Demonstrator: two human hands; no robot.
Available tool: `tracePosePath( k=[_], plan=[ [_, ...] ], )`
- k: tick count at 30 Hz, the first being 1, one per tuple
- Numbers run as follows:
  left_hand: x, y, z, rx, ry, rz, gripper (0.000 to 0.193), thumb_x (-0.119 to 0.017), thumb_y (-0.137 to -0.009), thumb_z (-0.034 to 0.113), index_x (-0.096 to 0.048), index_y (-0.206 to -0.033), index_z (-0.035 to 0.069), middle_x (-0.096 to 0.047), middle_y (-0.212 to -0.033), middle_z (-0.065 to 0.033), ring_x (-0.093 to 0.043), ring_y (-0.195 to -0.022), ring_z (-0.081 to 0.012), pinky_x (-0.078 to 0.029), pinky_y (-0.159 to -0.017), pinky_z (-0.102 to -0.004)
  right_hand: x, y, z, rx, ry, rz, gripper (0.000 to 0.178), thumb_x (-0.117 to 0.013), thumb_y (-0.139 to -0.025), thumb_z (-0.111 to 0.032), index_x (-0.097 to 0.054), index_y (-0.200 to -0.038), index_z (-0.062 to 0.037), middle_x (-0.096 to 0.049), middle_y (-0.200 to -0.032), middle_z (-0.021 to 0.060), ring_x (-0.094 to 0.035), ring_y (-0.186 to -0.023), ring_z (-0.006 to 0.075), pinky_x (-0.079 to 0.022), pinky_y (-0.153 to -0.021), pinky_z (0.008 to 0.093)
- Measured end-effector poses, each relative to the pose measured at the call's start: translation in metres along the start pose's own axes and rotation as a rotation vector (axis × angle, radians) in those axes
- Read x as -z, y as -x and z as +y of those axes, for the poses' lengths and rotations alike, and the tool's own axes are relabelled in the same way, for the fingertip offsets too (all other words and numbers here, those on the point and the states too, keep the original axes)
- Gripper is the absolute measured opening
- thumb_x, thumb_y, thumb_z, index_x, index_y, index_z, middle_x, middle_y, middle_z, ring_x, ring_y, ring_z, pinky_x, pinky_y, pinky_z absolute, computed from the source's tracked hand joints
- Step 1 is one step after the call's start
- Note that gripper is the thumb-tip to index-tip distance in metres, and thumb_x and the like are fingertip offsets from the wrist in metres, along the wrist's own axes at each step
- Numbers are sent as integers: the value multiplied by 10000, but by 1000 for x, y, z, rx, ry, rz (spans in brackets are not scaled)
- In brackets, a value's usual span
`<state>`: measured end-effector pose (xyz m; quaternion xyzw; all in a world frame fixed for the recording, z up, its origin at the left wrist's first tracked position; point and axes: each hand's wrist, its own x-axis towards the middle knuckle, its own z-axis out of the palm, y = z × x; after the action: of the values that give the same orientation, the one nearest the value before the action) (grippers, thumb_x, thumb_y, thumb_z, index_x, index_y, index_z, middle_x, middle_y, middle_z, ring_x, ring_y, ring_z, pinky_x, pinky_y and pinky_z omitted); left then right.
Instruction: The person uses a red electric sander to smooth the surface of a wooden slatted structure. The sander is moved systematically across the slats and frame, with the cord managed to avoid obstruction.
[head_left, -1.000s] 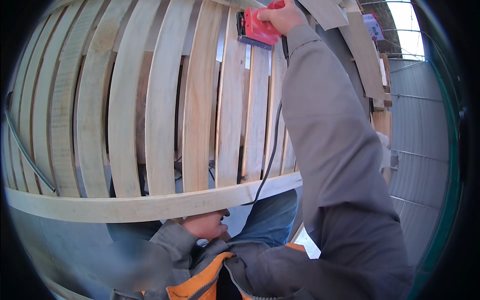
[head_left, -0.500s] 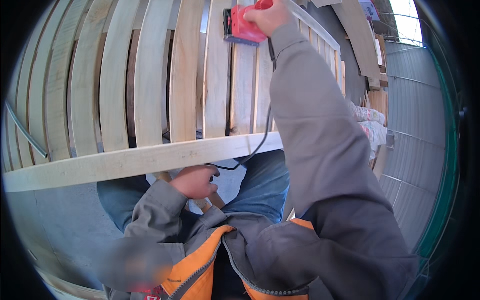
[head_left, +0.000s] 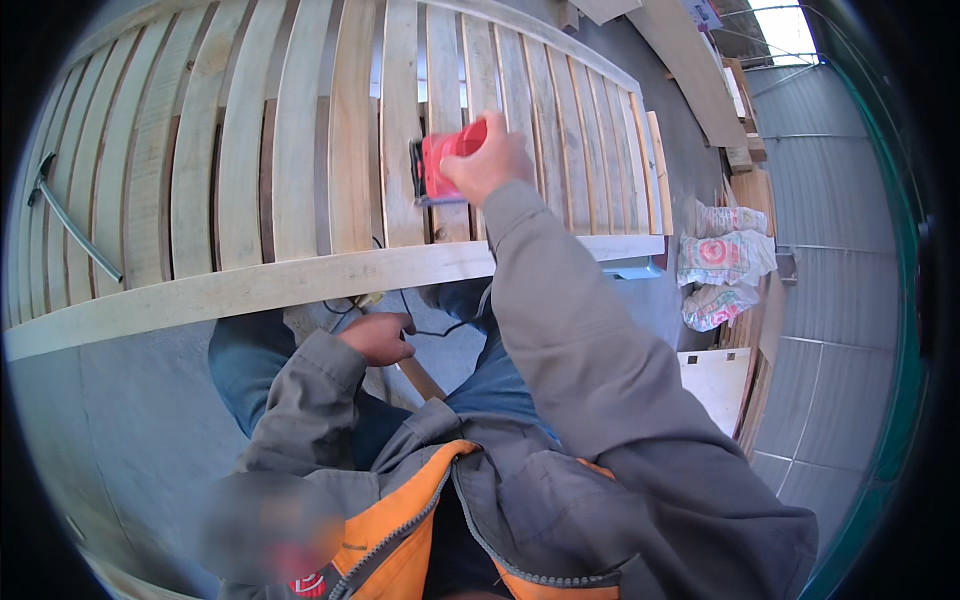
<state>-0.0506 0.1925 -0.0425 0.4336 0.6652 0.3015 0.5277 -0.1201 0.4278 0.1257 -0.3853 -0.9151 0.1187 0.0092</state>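
Observation:
My right hand (head_left: 495, 165) is wrapped around a red electric sander (head_left: 441, 165) with a black base. The sander rests on the pale wooden slats (head_left: 400, 120) of a long slatted frame, a little beyond its near rail (head_left: 260, 284). Below that rail, above my lap, my left hand (head_left: 378, 338) is closed. A black power cord (head_left: 437, 332) bends at its fingertips and appears to be gripped there. Part of the cord is hidden behind the rail and my right arm.
A hammer (head_left: 80, 237) with a tubular metal handle lies on the slats at the left. Printed white sacks (head_left: 722, 258) and wooden boards (head_left: 690, 65) stand at the right, before a grey corrugated wall (head_left: 835, 230). A light blue object (head_left: 635, 270) shows beneath the rail's right end.
My right hand has drawn the sander nearer along the slats and slightly left. The view has shifted, showing more of the frame's right end and the hammer's head. My left hand stays closed below the rail.

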Motion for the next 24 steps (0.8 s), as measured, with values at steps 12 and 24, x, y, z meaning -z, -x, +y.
tracePosePath(
  k=[12,24],
  plan=[
    [2,1,-2,12,17,-14,514,-725,-862,290,-727,-1300,20,-755,-1242,-240,-721,-1163,-402,-571,-1020,-452,-7,37,26,19,-42,40,816,-855,-751,-327,-534,-1469,-110,-630,-1223,261,-671,-1128,448,-571,-1005,498],
    [5,-2,-6,-31,81,35,484,-708,-882,264,-718,-1294,11,-765,-1184,-236,-733,-1100,-400,-578,-981,-459,-14,-82,-29,98,19,81,794,-864,-717,-379,-595,-1416,-116,-722,-1230,212,-724,-1120,381,-591,-1001,457]
  ],
)
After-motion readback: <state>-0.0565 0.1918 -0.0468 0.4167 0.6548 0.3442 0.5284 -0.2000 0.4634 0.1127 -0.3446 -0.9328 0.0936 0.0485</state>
